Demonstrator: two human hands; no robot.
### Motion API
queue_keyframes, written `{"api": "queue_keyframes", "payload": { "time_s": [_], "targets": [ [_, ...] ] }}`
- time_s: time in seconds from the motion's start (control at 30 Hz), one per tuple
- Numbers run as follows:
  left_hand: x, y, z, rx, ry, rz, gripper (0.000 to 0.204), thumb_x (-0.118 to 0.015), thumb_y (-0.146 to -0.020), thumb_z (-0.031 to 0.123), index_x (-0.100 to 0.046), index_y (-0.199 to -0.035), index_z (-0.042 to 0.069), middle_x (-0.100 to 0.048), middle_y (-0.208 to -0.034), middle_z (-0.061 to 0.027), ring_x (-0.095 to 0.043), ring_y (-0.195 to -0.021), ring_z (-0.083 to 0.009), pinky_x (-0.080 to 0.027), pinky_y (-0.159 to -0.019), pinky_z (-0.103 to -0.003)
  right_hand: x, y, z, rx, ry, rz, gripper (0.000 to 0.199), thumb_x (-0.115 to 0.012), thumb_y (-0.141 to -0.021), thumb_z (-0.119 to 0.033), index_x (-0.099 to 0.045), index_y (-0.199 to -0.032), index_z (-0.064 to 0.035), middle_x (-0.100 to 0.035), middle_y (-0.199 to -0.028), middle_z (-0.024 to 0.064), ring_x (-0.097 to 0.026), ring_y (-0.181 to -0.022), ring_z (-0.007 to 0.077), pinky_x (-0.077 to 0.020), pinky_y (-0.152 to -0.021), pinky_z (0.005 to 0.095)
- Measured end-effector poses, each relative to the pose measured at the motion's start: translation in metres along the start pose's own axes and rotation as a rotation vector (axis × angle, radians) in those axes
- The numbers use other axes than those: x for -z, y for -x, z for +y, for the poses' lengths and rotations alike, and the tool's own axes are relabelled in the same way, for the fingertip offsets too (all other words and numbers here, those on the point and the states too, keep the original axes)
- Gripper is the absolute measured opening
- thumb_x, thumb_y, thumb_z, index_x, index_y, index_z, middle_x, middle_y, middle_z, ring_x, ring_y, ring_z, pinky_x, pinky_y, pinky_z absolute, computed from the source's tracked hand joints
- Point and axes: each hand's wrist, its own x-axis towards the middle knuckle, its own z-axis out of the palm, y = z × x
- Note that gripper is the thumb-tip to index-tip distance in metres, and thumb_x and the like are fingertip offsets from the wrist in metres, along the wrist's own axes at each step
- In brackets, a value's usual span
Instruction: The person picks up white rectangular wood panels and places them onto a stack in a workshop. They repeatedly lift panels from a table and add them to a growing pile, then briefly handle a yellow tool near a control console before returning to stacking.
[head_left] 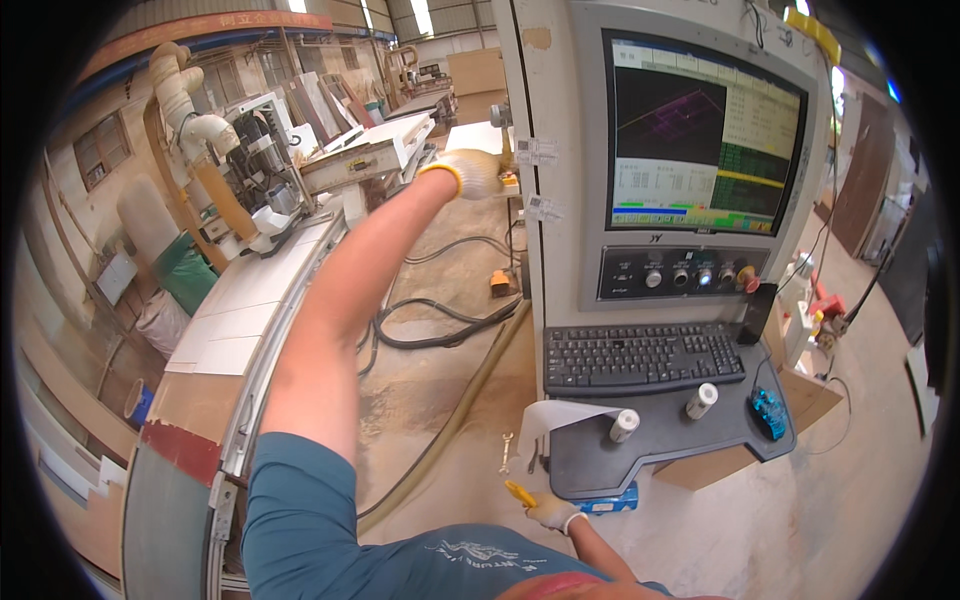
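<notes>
My left hand (474, 173), in a white knitted glove with a yellow cuff, reaches far out to the left edge of the machine's control cabinet (570, 290). Its fingers are partly hidden there, beside a small fitting, so their grip cannot be made out. Low in front of me, my right hand (553, 512), gloved too, is closed around a slim yellow tool (519, 493) whose kind is unclear. This hand is beside a blue box (610, 501) under the shelf edge. A metal wrench (506, 452) shows just beyond it.
On the cabinet's dark shelf (590, 465) are a black keyboard (640, 358), two white label rolls (702, 401) and a blue-black mouse (768, 413). Above is a lit monitor (705, 140) with buttons below. Hoses (440, 335) cross the floor; a machine bed with white panels (225, 325) runs along the left.
</notes>
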Motion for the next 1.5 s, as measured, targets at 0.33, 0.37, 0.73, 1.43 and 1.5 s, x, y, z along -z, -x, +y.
{"api": "queue_keyframes", "payload": {
  "time_s": [0.33,0.37,0.73,1.43,1.5],
  "targets": [
    [-0.017,-0.058,-0.032,0.104,0.815,-0.588,0.048,-0.082,-0.085,0.031,-0.070,-0.121,0.002,-0.075,-0.118,-0.0165,-0.074,-0.103,-0.0267,-0.058,-0.094,-0.041,0.017,0.021,-0.028,-0.068,-0.069,0.052,0.033,-0.065,-0.090,-0.021,-0.064,-0.120,-0.0062,-0.057,-0.072,0.0008,-0.049,-0.049,0.0108,-0.0395,-0.042,0.0287],
    [-0.017,-0.063,-0.031,0.051,0.806,-0.662,0.049,-0.082,-0.085,0.030,-0.069,-0.122,0.001,-0.074,-0.119,-0.0184,-0.074,-0.104,-0.0285,-0.059,-0.095,-0.043,0.018,0.021,-0.032,-0.061,-0.089,0.079,0.032,-0.064,-0.090,-0.020,-0.064,-0.119,-0.0063,-0.056,-0.072,0.0007,-0.049,-0.048,0.0108,-0.0394,-0.042,0.0287],
    [-0.084,-0.070,-0.059,-0.574,1.508,-0.614,0.030,-0.073,-0.097,0.037,-0.073,-0.103,0.007,-0.074,-0.095,-0.0075,-0.072,-0.085,-0.0203,-0.059,-0.082,-0.037,-0.009,-0.027,-0.086,-0.060,-0.147,0.323,0.031,-0.060,-0.090,-0.016,-0.062,-0.118,-0.0053,-0.061,-0.082,0.0050,-0.052,-0.051,0.0130,-0.0415,-0.045,0.0304],
    [-0.109,-0.055,-0.019,-0.293,1.189,0.894,0.036,-0.066,-0.092,0.035,-0.072,-0.107,0.003,-0.072,-0.080,-0.0120,-0.071,-0.073,-0.0247,-0.054,-0.067,-0.040,-0.102,0.010,-0.116,-0.362,-0.239,0.697,0.035,-0.064,-0.093,-0.021,-0.065,-0.124,-0.0057,-0.071,-0.101,0.0087,-0.067,-0.087,0.0203,-0.0534,-0.081,0.0343],
    [-0.092,-0.042,-0.026,-0.333,1.114,0.785,0.035,-0.067,-0.090,0.033,-0.071,-0.106,0.003,-0.072,-0.081,-0.0119,-0.070,-0.073,-0.0255,-0.055,-0.068,-0.040,-0.107,0.015,-0.123,-0.369,-0.341,0.668,0.036,-0.065,-0.093,-0.021,-0.065,-0.125,-0.0053,-0.071,-0.104,0.0104,-0.066,-0.098,0.0216,-0.0505,-0.091,0.0343]
  ]
}}
